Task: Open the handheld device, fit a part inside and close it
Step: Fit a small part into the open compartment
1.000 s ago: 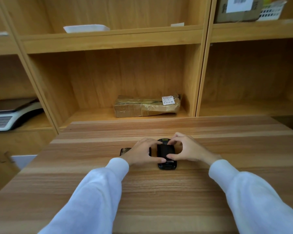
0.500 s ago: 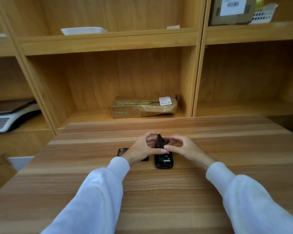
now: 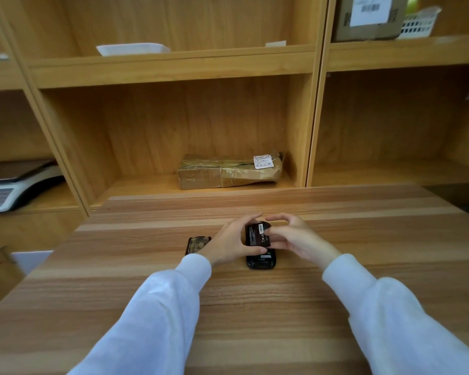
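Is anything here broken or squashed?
Nothing looks broken. The taped parcel on the shelf looks crumpled at its right end. The handheld device lies open on the table, as the job needs.

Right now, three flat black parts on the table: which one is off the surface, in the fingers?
The labelled battery, pinched by both hands above the handheld device. The back cover lies left, untouched.

Left hand (image 3: 229, 243) hides most of the handheld device (image 3: 261, 261); battery (image 3: 257, 235) print unreadable

Soft, even indoor light; wide-angle bowing and blur toward the edges.
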